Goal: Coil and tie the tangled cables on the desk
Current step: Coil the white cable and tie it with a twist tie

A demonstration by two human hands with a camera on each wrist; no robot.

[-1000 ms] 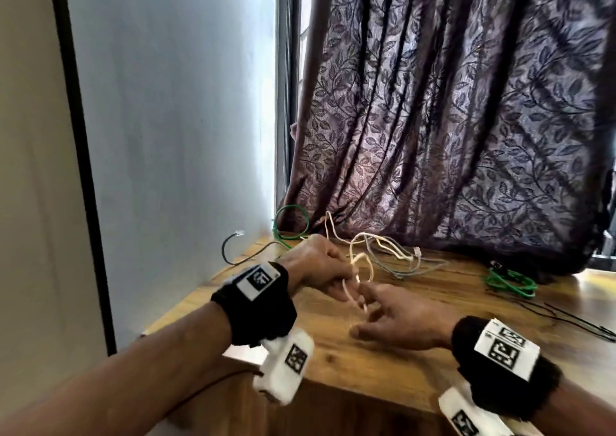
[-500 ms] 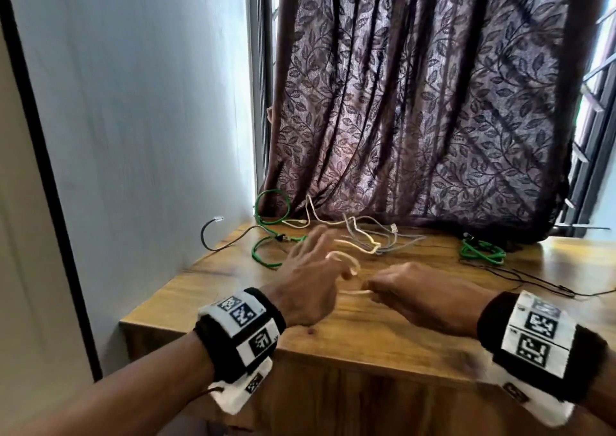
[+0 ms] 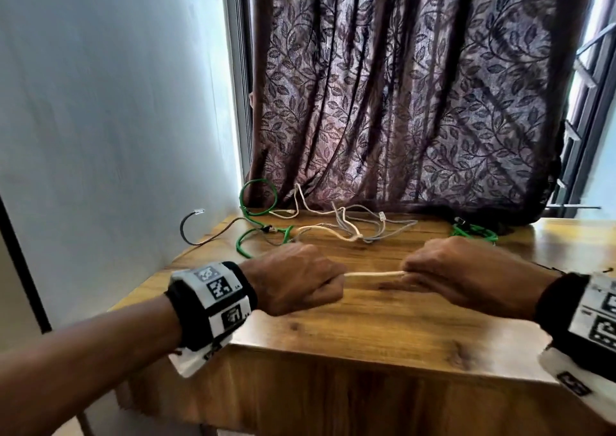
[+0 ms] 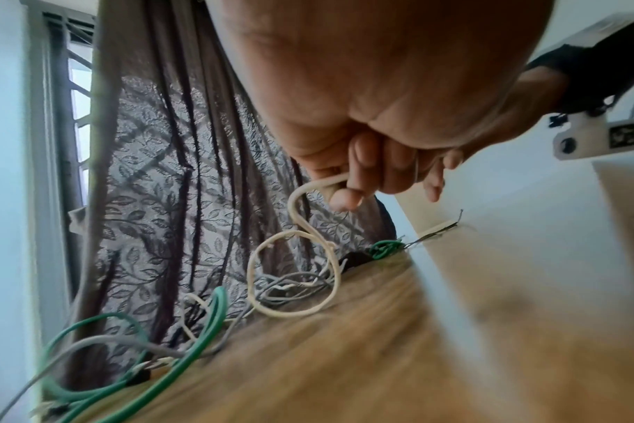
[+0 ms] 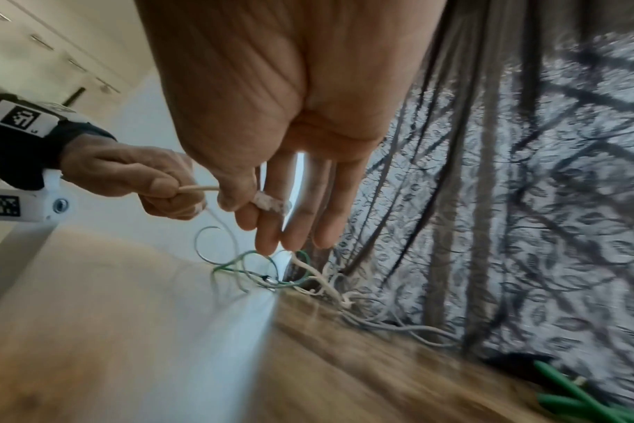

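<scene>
A cream cable (image 3: 373, 273) is stretched taut between my two hands above the wooden desk (image 3: 366, 322). My left hand (image 3: 300, 282) grips it in a fist; in the left wrist view the cream cable (image 4: 297, 200) curls down from my fingers into a loop. My right hand (image 3: 466, 275) pinches the cable's plug end (image 5: 270, 203) between thumb and forefinger, the other fingers straight. Behind the hands lies a tangle of grey, cream and green cables (image 3: 336, 232).
A coiled green cable (image 3: 475, 232) sits at the back right near the patterned curtain (image 3: 400, 86). A black cable (image 3: 190, 232) hangs off the desk's left edge by the wall. Thin black wires lie at the far right.
My hands have drawn apart and back toward me, pulling the cream cable straight between them. The left hand has closed into a fist on it.
</scene>
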